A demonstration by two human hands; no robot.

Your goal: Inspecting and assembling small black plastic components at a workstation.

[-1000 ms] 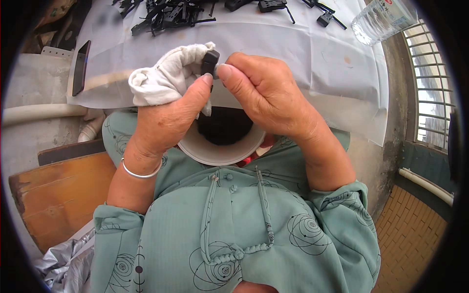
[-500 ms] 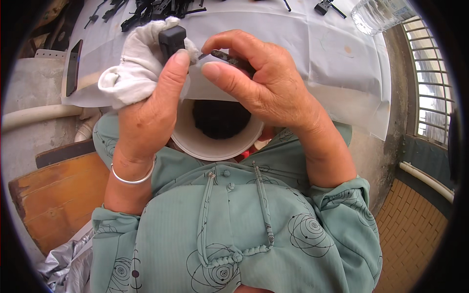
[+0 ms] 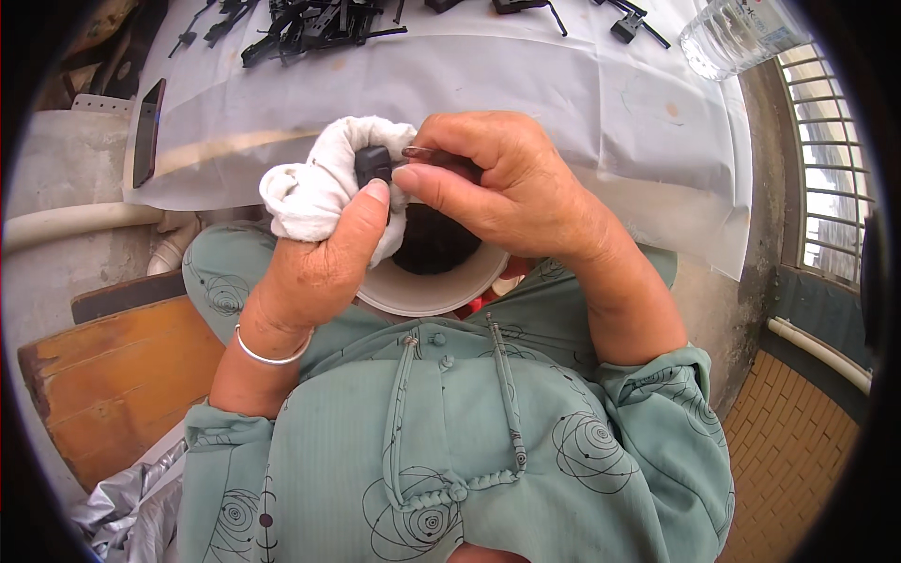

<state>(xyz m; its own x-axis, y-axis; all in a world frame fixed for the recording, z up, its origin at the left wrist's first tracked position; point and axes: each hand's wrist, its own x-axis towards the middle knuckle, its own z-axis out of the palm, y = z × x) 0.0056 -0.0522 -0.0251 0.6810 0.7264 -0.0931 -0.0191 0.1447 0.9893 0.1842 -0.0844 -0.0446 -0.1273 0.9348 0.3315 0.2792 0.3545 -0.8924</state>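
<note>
My left hand point(image 3: 324, 235) is closed around a bunched white cloth point(image 3: 298, 199) and a small black plastic part point(image 3: 373, 162), with the thumb pressed against the part. Right beside it, my right hand point(image 3: 516, 183) grips a slim dark-handled tool point(image 3: 452, 161) between thumb and curled fingers. The tool's front end points at the black part; I cannot tell whether they touch. Both hands are above the white bucket point(image 3: 427, 305) between my knees, which has a dark mass inside. The hands cover part of its rim.
A table under a white plastic sheet point(image 3: 563, 113) stands in front, with a heap of black plastic parts point(image 3: 319, 28) at its far side. A phone point(image 3: 148, 131) lies at the left edge, a clear plastic bottle point(image 3: 737, 42) at the far right. Window bars point(image 3: 826, 159) are on the right.
Both hands have come down and nearer to me, over the bucket. The left hand, with cloth and black part, has moved right, and the part has turned in its grip.
</note>
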